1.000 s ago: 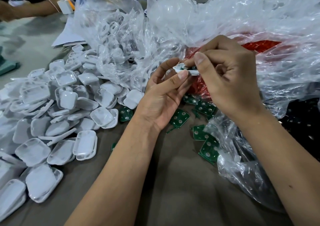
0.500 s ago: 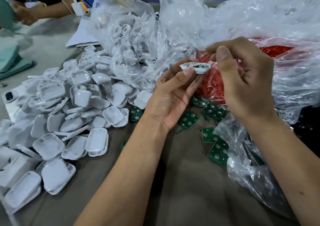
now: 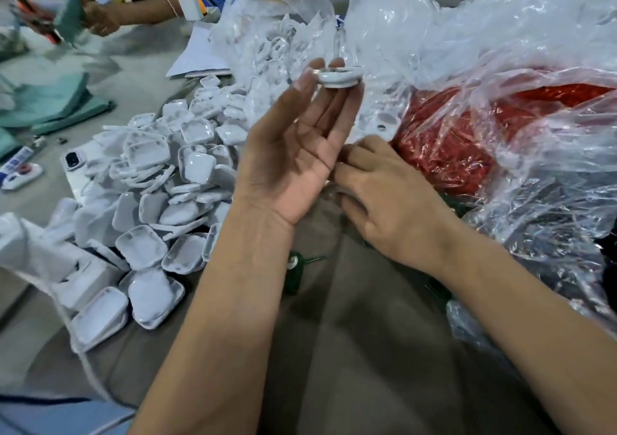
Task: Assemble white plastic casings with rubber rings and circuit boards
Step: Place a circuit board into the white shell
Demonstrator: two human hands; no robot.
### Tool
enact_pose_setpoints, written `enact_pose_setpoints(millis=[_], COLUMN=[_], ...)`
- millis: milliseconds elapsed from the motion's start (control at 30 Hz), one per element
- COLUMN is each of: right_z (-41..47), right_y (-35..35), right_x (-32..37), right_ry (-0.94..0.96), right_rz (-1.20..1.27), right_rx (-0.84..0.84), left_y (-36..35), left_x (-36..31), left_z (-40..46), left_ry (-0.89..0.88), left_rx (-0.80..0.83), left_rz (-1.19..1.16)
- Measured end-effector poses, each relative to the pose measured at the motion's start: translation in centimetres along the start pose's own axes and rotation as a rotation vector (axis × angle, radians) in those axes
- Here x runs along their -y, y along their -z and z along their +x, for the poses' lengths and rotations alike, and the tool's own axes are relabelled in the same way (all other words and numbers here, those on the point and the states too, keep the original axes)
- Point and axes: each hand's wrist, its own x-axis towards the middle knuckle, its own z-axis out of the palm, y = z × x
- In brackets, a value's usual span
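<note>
My left hand (image 3: 293, 161) is raised with the palm toward me and pinches a white plastic casing (image 3: 339, 77) at its fingertips. Below and to the right, my right hand (image 3: 384, 201) lies low on the table with its fingers curled down, over the spot where green circuit boards lay; what its fingers touch is hidden. One green circuit board (image 3: 295, 267) shows between my forearms. A large pile of white casings (image 3: 167, 174) covers the table to the left. Red rubber rings (image 3: 467, 141) fill a clear bag on the right.
Crumpled clear plastic bags (image 3: 484, 34) heap across the back and right, one holding more white parts (image 3: 273, 47). Another person's hands (image 3: 100, 20) work at the far left with a white charger (image 3: 190, 7). A white box (image 3: 90, 281) sits at the near left.
My right hand let go of the casing and dropped to the table near the green boards. My left hand lifted the casing higher. The view shifted right and down.
</note>
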Motion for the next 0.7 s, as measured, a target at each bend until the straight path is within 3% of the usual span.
enact_pose_setpoints(millis=[133, 300, 500, 600, 700], right_z=[1.2, 1.5, 3.7, 4.1, 3.4], right_y=[-1.1, -1.5, -1.2, -0.2, 1.2], right_x=[0.3, 0.3, 0.5, 0.7, 0.0], right_ry=[-0.030, -0.089, -0.143, -0.099, -0.125], right_rz=[-0.059, -0.082, -0.174, -0.172, -0.020], right_rx=[0.173, 0.080, 0.183, 0.147, 0.003], left_y=[0.9, 1.4, 1.6, 1.5, 1.3], left_x=[-2.1, -3.3, -3.7, -3.6, -3.4], left_z=[-0.6, -0.9, -1.0, -1.2, -1.3], left_ry=[-0.096, -0.184, -0.234, -0.239, -0.222], left_rx=[-0.050, -0.149, -0.222, -0.218, -0.160], left_rz=[-0.023, -0.027, -0.071, -0.077, -0.108])
